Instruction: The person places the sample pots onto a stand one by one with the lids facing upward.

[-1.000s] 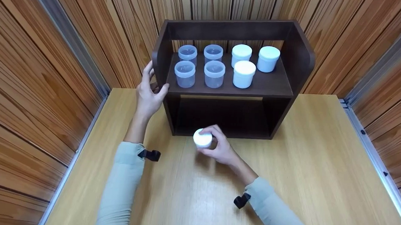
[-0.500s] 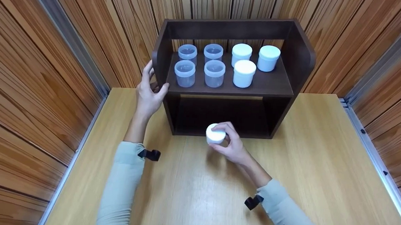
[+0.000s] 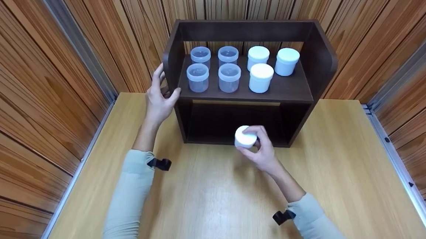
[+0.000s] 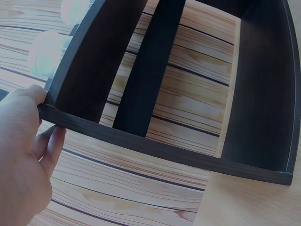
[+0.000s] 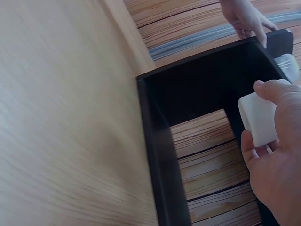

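Observation:
My right hand (image 3: 264, 154) grips a white lidded jar (image 3: 245, 137), thumb on one side and fingers on the other. In the head view they are in front of the lower compartment of the dark brown shelf (image 3: 245, 97). The right wrist view shows the same jar (image 5: 260, 118) pinched near the upper tier. My left hand (image 3: 159, 101) holds the left side panel of the shelf, its thumb at the front edge and its fingers on the outer face. Three white jars (image 3: 261, 78) stand at the right on the upper tier, with several translucent jars (image 3: 198, 78) at the left.
The shelf stands at the back of a light wooden table (image 3: 200, 200). Wood-patterned panels (image 3: 32, 104) enclose the back and both sides, with metal rails (image 3: 399, 164) along the table's side edges.
My right hand has carried the white jar to the right and slightly away from me, toward the shelf. The left hand keeps its hold on the side panel.

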The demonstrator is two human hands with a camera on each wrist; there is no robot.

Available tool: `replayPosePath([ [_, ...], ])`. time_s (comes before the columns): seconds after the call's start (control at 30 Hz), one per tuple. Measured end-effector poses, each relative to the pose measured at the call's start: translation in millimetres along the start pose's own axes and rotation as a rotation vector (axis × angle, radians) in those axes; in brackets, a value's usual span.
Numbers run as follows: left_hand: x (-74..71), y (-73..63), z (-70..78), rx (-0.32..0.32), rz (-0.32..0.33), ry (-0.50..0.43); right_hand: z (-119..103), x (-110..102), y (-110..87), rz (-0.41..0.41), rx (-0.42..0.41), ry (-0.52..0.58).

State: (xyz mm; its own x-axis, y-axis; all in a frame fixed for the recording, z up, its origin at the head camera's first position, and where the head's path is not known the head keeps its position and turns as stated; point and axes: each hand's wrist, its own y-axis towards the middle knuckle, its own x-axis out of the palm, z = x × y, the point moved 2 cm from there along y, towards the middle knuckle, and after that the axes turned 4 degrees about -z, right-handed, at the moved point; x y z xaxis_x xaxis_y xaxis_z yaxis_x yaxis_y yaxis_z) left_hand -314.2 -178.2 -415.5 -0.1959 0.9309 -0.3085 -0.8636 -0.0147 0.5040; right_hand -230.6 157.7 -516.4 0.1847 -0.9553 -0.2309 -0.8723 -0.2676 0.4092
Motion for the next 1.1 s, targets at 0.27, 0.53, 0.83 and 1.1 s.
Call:
replayPosePath([
  [0.27,0.8,1.7,-0.1,0.012,-0.006,0.015,-23.2,-21.4,4.4,0.062,-0.085,-0.035],
  [0.53,0.0,0.9,-1.4,0.02,0.004,0.027,-49.4,-44.0,14.5,0.107,-0.103,-0.048],
  [0.83,-0.7,-0.4,-1.1,0.006,0.005,0.032,-76.8,-71.2,25.4,0.162,-0.121,-0.067],
  [1.1,0.6,-0.6,-0.5,0.002,0.005,0.026,-96.9,-91.2,41.7,0.252,-0.124,-0.064],
])
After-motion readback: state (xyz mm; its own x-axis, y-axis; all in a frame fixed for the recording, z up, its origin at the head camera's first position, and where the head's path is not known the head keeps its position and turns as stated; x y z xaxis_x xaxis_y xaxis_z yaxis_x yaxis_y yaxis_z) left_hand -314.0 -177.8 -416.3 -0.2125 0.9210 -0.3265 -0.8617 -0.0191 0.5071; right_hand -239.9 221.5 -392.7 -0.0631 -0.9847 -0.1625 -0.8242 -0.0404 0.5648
